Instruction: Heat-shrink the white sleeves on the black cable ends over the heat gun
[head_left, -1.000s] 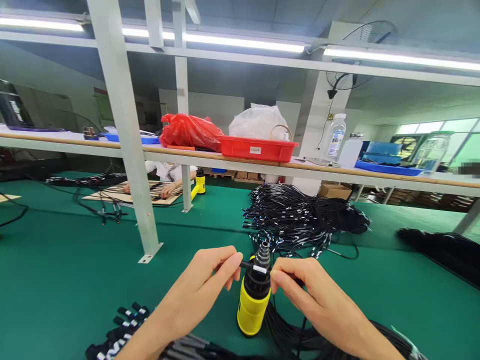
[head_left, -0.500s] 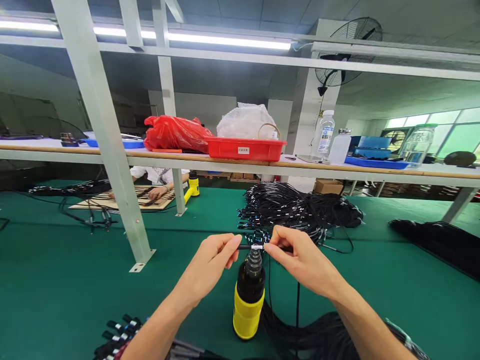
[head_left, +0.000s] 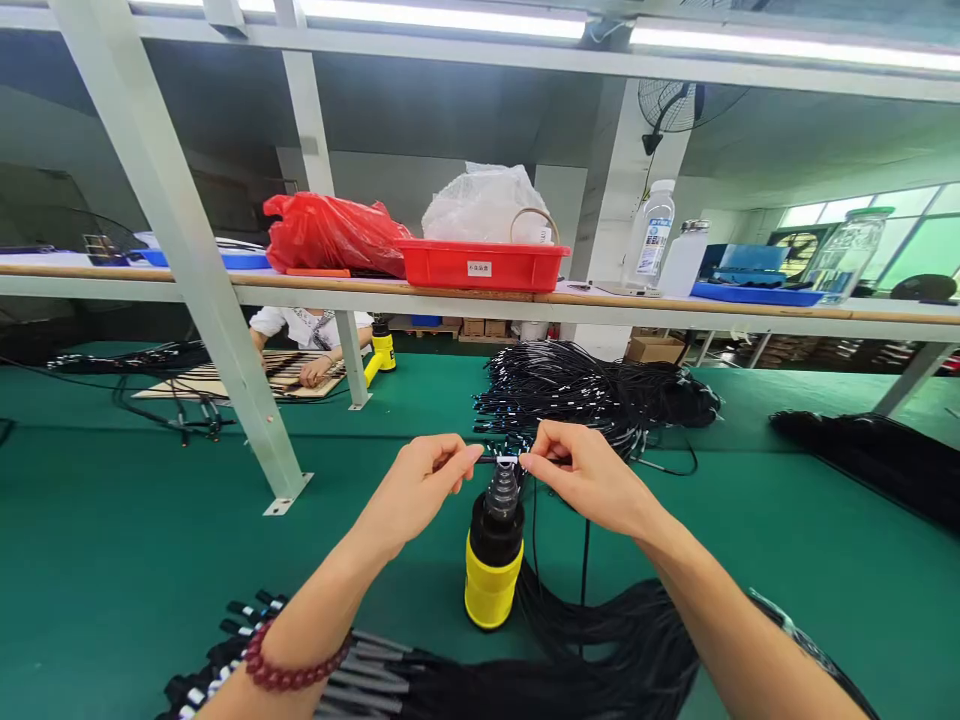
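Note:
Between my two hands a black cable with a white sleeve is stretched level. My left hand pinches its left end with thumb and forefinger. On the other side my right hand pinches the cable just right of the white sleeve. Directly below the sleeve stands a yellow and black heat gun, upright, its ribbed metal nozzle pointing up. Whether the sleeve touches the nozzle, I cannot tell. A bundle of black cables lies in front of me, partly hidden by my forearms.
A large pile of black cables lies behind my hands, another bundle at the right. Overhead, a shelf carries a red tray and bottles. Its post stands at left. Across the table a person works at a board.
The camera view has tilted downward, showing more of the near cable bundle and the bracelet on my left wrist. My hands still hold the cable over the nozzle.

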